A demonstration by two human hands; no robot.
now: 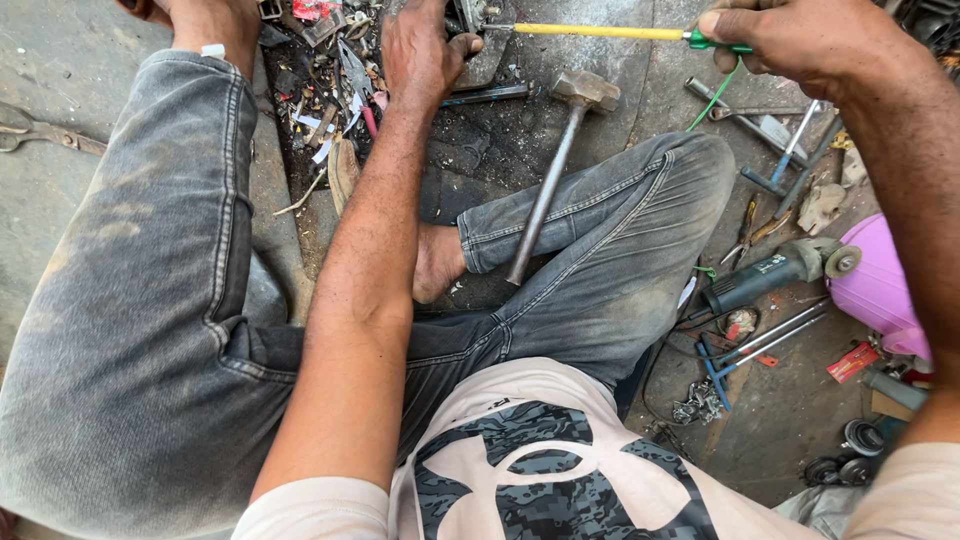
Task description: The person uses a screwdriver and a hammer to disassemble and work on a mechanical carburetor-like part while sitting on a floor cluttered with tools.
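at the floor's far edge the left hand (420, 50) clamps down on a metal part (480, 40) while the right hand (775, 40) grips the yellow-shafted screwdriver (600, 31); best kept level, pressed straight in.

We sit on the grimy concrete floor (60, 60) of a repair workshop. Around the hammer (550, 170) lying against our knee we see tools everywhere: an angle grinder (770, 275) to its right, wrenches (770, 340) beyond that, metal scraps (320, 70) to its left.
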